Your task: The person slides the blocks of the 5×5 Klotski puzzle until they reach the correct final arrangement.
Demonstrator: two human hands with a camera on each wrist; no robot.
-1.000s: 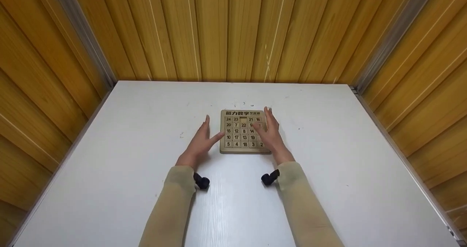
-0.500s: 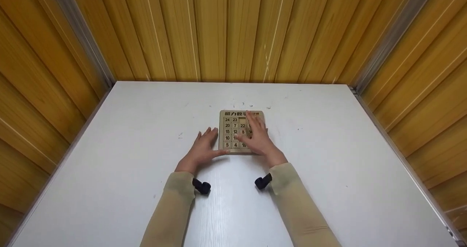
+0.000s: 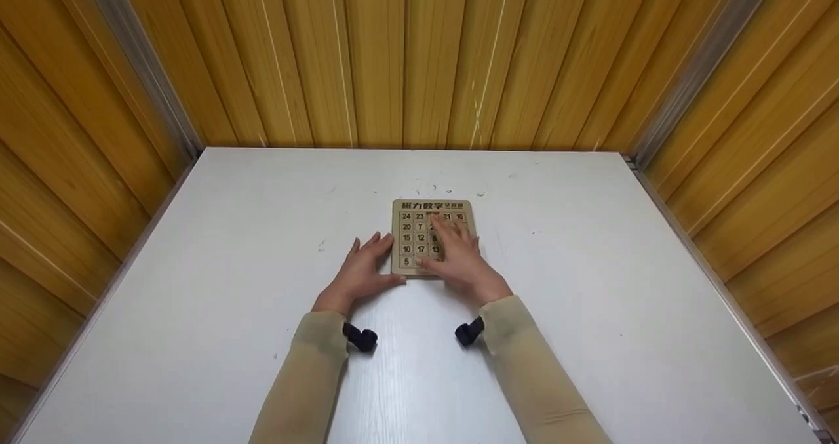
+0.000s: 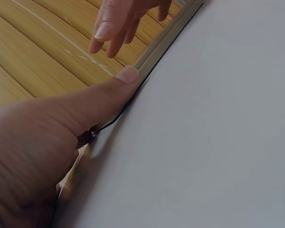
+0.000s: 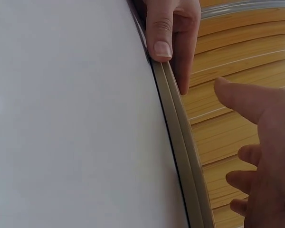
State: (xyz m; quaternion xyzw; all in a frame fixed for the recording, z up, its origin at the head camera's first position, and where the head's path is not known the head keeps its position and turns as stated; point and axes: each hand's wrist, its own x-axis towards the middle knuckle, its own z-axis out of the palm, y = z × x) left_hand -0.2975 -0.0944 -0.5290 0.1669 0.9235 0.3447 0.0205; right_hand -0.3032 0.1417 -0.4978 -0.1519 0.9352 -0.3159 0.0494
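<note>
A tan number slide puzzle lies flat on the white table, its numbered tiles under a heading of Chinese characters. My left hand holds its near left corner, the thumb against the front edge and the fingers along the left side. Over the puzzle's right part is my right hand, fingers spread and slightly bent. Its index fingertip is at the gap in the top row, and the thumb hangs over the bottom row. Several tiles are hidden beneath this hand. In the right wrist view the left thumb presses the puzzle's edge.
The white table has small dark marks beyond the puzzle. Yellow wood-look panels enclose it at the back and sides, with grey metal posts in the corners. A small black camera sits at each sleeve cuff.
My left hand has come in to the puzzle's corner, thumb moving down to the front edge. My right hand has shifted left from the right side to over the tiles, its index fingertip reaching the gap.
</note>
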